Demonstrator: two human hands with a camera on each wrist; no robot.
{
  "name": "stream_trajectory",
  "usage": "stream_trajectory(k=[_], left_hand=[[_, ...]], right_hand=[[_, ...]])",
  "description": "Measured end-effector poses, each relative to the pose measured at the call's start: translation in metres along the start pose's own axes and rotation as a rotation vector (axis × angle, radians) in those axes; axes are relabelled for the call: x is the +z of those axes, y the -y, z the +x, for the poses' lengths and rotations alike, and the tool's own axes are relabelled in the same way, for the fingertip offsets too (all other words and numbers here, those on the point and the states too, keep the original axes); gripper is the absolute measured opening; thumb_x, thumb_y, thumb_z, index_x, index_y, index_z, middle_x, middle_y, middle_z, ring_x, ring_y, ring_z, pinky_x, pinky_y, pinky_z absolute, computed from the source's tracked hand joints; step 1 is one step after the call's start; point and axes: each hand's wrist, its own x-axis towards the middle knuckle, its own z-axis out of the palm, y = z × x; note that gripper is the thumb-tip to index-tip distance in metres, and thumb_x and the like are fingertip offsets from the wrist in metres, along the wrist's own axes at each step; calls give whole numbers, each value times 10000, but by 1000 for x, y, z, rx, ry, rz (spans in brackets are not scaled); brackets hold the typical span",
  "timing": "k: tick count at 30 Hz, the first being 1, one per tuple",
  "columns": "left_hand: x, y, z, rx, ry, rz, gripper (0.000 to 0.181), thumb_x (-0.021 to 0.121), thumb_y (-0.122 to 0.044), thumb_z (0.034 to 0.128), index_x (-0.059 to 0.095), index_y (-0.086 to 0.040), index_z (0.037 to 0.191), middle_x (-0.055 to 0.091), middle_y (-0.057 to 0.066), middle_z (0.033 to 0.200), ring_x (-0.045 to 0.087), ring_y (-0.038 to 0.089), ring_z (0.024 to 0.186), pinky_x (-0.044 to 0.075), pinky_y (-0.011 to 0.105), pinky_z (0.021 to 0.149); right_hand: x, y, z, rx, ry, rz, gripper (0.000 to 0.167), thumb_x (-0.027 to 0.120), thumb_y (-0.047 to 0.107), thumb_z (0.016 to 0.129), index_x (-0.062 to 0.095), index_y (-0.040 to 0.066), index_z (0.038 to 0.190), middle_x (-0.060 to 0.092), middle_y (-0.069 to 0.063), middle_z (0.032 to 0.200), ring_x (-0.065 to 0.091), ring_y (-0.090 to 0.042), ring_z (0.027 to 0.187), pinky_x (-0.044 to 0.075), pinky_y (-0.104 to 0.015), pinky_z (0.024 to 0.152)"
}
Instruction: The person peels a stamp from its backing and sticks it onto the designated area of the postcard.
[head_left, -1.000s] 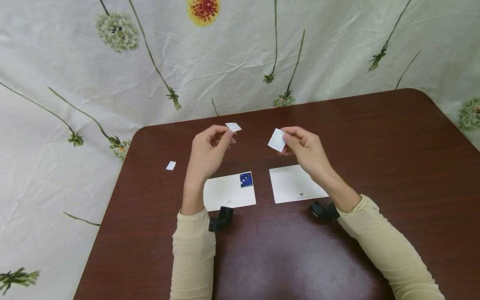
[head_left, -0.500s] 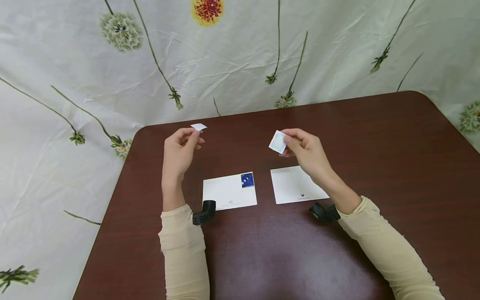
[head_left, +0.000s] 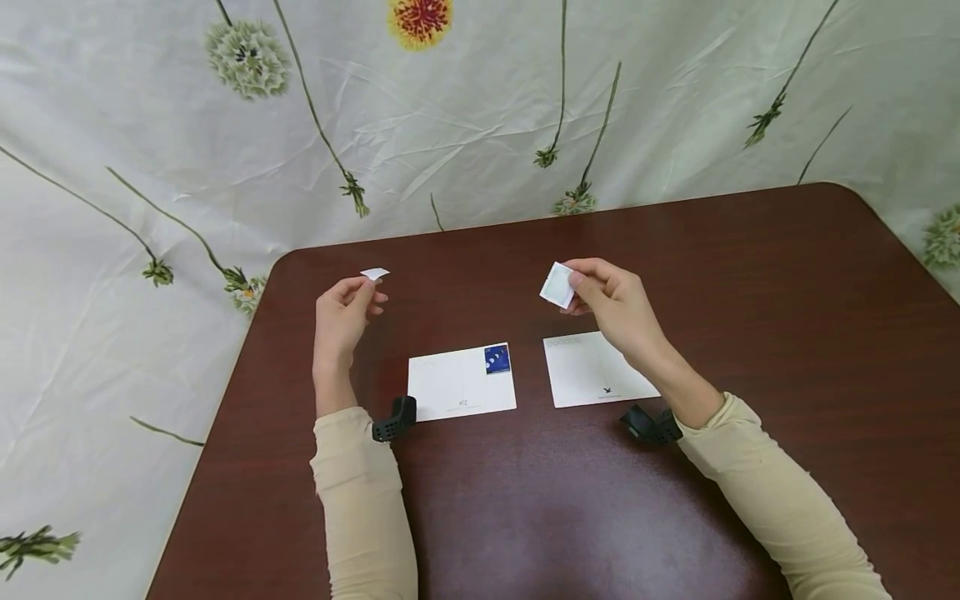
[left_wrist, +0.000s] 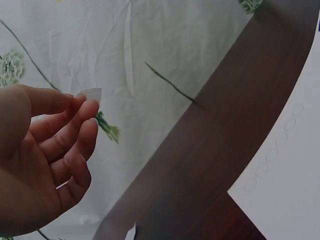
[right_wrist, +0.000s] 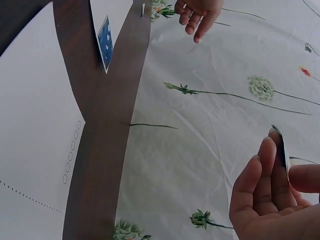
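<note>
My left hand [head_left: 341,321] is raised over the table's left side, pinching a small white scrap of paper [head_left: 375,273] between thumb and fingers. In the left wrist view the scrap [left_wrist: 93,93] sticks out past the fingertips. My right hand [head_left: 611,300] holds up a small square stamp [head_left: 557,286] by its edge, pale side toward me; edge-on in the right wrist view, its other face [right_wrist: 281,145] looks dark. Below lie two white postcards. The left postcard [head_left: 450,387] bears a blue stamp [head_left: 497,360] at its upper right. The right postcard [head_left: 585,375] is partly covered by my right wrist.
Another white scrap [left_wrist: 131,232] lies near the table's left edge, hidden by my left hand in the head view. The brown table [head_left: 525,492] ends at a white flower-print cloth [head_left: 465,108] behind and on the left.
My left hand has moved left and slightly down with its paper scrap, uncovering the left postcard and hiding the loose scrap. The right hand and its stamp have stayed nearly still.
</note>
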Motion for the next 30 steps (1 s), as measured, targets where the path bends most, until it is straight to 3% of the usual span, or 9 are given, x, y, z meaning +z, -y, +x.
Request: stream_trajectory(k=[5,10,15,23,30], left_hand=[[-11,21,3,-85,-30,42,283,532,-251,989,618,-18,1125,626,-74,703,568,80,662,419,250,624],[-23,34,2,-228,19,138,383,468,-267,1010,568,6,1260,598,-95,714,535,115,728,400,279,704],[-30,40,1,-347,44,217,389,449,-274,1007,567,-17,1274,595,-103,712,532,100,743,407,268,727],[-37,41,-2,-394,1,337,375,469,-263,996,596,21,1205,591,-75,662,530,118,699,416,288,709],[-42,31,-6,-400,-74,503,405,448,-353,993,659,-47,1155,625,-41,725,558,211,863,385,421,842]], right_hand=[[0,1,0,1,4,1,253,485,37,993,569,-91,1194,620,-202,985,589,-153,736,510,-287,718],[0,2,-1,-1,6,-5,254,488,35,991,571,-89,1197,624,-204,982,597,-161,731,514,-288,716],[0,1,-1,0,4,-16,254,490,35,990,573,-87,1197,629,-209,979,606,-166,728,518,-299,719],[0,1,-1,4,5,-10,253,489,45,993,574,-82,1195,624,-202,991,594,-160,736,510,-271,710],[0,3,-1,1,10,-6,255,487,41,993,572,-84,1199,624,-211,992,601,-185,742,512,-262,708]])
